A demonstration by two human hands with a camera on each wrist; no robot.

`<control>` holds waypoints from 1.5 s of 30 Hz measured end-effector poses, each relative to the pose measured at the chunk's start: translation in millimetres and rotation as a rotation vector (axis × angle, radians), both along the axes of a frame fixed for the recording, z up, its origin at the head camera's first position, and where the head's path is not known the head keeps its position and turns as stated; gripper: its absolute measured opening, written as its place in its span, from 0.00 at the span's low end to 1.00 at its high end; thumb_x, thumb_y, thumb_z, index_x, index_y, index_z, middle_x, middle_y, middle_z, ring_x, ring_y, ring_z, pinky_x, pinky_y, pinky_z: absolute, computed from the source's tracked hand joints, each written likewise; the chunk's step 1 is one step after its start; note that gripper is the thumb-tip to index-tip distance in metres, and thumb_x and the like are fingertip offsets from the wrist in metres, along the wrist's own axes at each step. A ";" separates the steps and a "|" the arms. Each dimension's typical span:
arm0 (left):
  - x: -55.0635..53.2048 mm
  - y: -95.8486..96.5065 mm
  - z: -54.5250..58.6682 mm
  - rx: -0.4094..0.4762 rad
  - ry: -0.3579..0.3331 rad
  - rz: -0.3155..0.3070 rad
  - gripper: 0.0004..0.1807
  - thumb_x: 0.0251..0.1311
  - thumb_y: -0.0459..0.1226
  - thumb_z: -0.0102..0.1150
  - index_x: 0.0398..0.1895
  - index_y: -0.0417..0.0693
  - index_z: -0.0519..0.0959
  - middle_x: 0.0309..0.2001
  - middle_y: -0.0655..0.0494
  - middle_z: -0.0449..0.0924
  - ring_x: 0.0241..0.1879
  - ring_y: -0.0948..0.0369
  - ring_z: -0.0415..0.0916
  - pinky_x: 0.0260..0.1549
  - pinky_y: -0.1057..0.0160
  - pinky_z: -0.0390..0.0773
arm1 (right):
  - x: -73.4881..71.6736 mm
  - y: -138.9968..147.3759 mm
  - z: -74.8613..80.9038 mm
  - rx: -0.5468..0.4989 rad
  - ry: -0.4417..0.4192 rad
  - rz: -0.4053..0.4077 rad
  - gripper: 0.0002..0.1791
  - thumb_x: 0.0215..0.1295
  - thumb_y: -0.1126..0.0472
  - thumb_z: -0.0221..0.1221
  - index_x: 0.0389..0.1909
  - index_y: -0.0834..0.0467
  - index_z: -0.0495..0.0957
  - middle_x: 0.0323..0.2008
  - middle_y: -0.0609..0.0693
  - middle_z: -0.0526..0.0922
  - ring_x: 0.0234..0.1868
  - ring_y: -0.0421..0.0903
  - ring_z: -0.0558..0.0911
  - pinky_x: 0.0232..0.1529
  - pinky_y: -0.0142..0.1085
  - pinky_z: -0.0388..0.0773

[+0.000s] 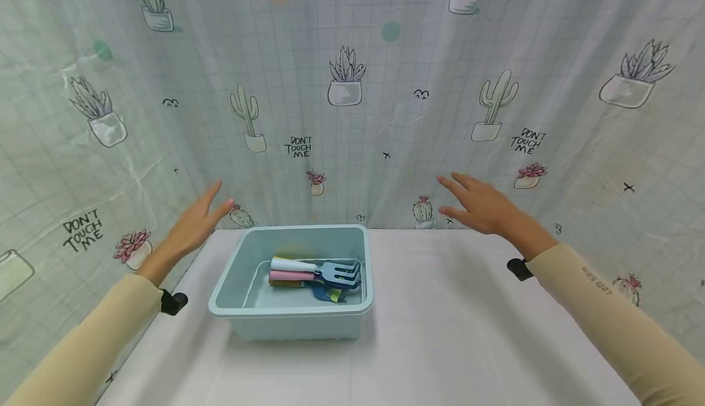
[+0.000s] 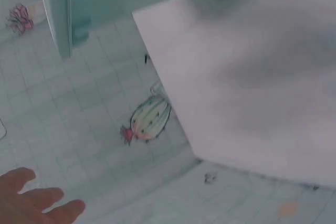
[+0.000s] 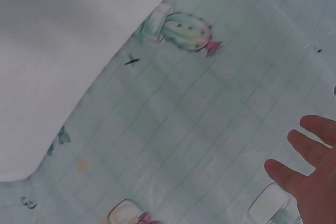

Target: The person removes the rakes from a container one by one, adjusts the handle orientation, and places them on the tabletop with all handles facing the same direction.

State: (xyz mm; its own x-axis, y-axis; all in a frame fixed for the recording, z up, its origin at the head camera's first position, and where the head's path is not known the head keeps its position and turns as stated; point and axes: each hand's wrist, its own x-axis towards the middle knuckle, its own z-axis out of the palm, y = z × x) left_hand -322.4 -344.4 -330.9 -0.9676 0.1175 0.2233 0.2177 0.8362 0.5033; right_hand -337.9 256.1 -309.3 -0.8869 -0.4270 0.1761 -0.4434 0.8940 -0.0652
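Note:
A pale blue plastic bin (image 1: 286,326) stands on the white table, left of centre. Inside it lies a small pile of hand tools: a blue hand fork (image 1: 340,274) with a pale handle on top, a pink handle (image 1: 292,275) and a brown handle (image 1: 286,284) beneath. The heads of the lower tools are partly hidden. My left hand (image 1: 193,225) is held in the air to the left of the bin, fingers extended and holding nothing. Over the table's right side my right hand (image 1: 480,205) hovers, fingers spread, also holding nothing. Its fingers (image 3: 310,148) show in the right wrist view.
A white table (image 1: 440,320) extends under the bin and to its right. Behind and on both sides hangs a curtain (image 1: 380,118) printed with potted cacti and lettering. Black straps with small mounts (image 1: 174,302) sit at both wrists.

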 end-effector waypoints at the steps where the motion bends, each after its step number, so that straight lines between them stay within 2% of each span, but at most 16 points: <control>1: 4.1 1.3 -2.1 0.032 -0.008 -0.010 0.44 0.79 0.60 0.37 0.85 0.52 0.35 0.84 0.34 0.37 0.80 0.28 0.39 0.67 0.18 0.47 | 1.1 -4.2 0.4 0.001 0.001 0.013 0.42 0.78 0.38 0.51 0.84 0.51 0.49 0.80 0.68 0.54 0.78 0.71 0.58 0.75 0.69 0.56; 4: 16.8 3.9 -11.1 0.119 -0.058 -0.022 0.43 0.80 0.59 0.34 0.85 0.52 0.33 0.83 0.33 0.36 0.79 0.27 0.39 0.67 0.18 0.48 | 4.4 -16.9 0.5 -0.007 -0.002 0.053 0.42 0.77 0.38 0.51 0.84 0.49 0.49 0.80 0.66 0.55 0.78 0.70 0.61 0.73 0.68 0.60; 9: 34.6 8.4 -32.7 0.311 -0.162 -0.055 0.42 0.80 0.60 0.30 0.85 0.55 0.31 0.84 0.34 0.32 0.79 0.26 0.38 0.68 0.18 0.47 | 12.9 -40.7 -0.4 -0.037 -0.015 0.097 0.42 0.76 0.39 0.54 0.84 0.46 0.49 0.80 0.63 0.58 0.77 0.68 0.63 0.72 0.68 0.63; 14: 45.4 20.4 -48.9 0.489 -0.279 -0.085 0.41 0.79 0.62 0.28 0.85 0.60 0.29 0.84 0.35 0.32 0.79 0.26 0.41 0.71 0.23 0.50 | 20.7 -66.3 1.9 -0.049 -0.030 0.143 0.41 0.76 0.39 0.55 0.83 0.45 0.52 0.80 0.59 0.60 0.78 0.65 0.64 0.73 0.66 0.64; 18: 51.3 30.8 -58.9 0.555 -0.361 -0.071 0.42 0.77 0.66 0.26 0.84 0.66 0.29 0.85 0.41 0.30 0.81 0.29 0.36 0.72 0.23 0.43 | 24.1 -84.8 1.3 -0.047 -0.035 0.189 0.41 0.75 0.40 0.56 0.83 0.43 0.53 0.80 0.57 0.62 0.78 0.62 0.65 0.72 0.64 0.67; 21: 54.1 35.1 -65.0 0.605 -0.368 -0.077 0.41 0.78 0.65 0.26 0.85 0.66 0.30 0.85 0.47 0.25 0.82 0.32 0.29 0.73 0.23 0.36 | 25.6 -97.2 0.6 -0.050 -0.036 0.223 0.40 0.75 0.40 0.57 0.83 0.42 0.54 0.79 0.56 0.63 0.77 0.61 0.66 0.72 0.63 0.68; 25: 57.0 34.5 -72.1 0.674 -0.344 -0.100 0.39 0.80 0.62 0.28 0.85 0.64 0.32 0.85 0.51 0.23 0.83 0.38 0.24 0.75 0.26 0.33 | 27.1 -112.5 2.3 -0.078 -0.073 0.256 0.40 0.75 0.40 0.57 0.82 0.40 0.54 0.79 0.54 0.64 0.78 0.59 0.66 0.72 0.62 0.68; 30: 56.9 30.4 -80.0 0.706 -0.354 -0.097 0.36 0.82 0.58 0.27 0.85 0.65 0.34 0.86 0.52 0.24 0.84 0.41 0.23 0.77 0.29 0.34 | 27.4 -132.5 5.6 -0.124 -0.118 0.294 0.40 0.75 0.41 0.58 0.82 0.39 0.54 0.79 0.51 0.64 0.78 0.58 0.66 0.72 0.62 0.68; 36: 58.3 28.5 -86.6 0.690 -0.401 -0.041 0.33 0.82 0.57 0.26 0.85 0.70 0.36 0.86 0.57 0.25 0.84 0.43 0.22 0.77 0.29 0.32 | 23.7 -164.1 10.0 -0.134 -0.163 0.354 0.40 0.75 0.42 0.57 0.82 0.39 0.53 0.79 0.51 0.64 0.77 0.56 0.68 0.71 0.60 0.70; 39: 60.0 29.6 -88.6 0.679 -0.419 -0.026 0.33 0.82 0.57 0.26 0.84 0.72 0.35 0.86 0.57 0.25 0.84 0.43 0.23 0.77 0.29 0.34 | 21.4 -180.3 12.7 -0.142 -0.201 0.385 0.39 0.75 0.42 0.57 0.82 0.38 0.53 0.78 0.51 0.64 0.75 0.55 0.71 0.70 0.59 0.72; 45: 60.2 29.8 -90.2 0.670 -0.414 -0.027 0.33 0.82 0.57 0.27 0.84 0.73 0.34 0.86 0.58 0.25 0.84 0.43 0.21 0.76 0.28 0.33 | 14.1 -210.5 13.8 -0.173 -0.251 0.465 0.41 0.75 0.45 0.59 0.83 0.41 0.52 0.79 0.51 0.63 0.73 0.52 0.74 0.70 0.54 0.74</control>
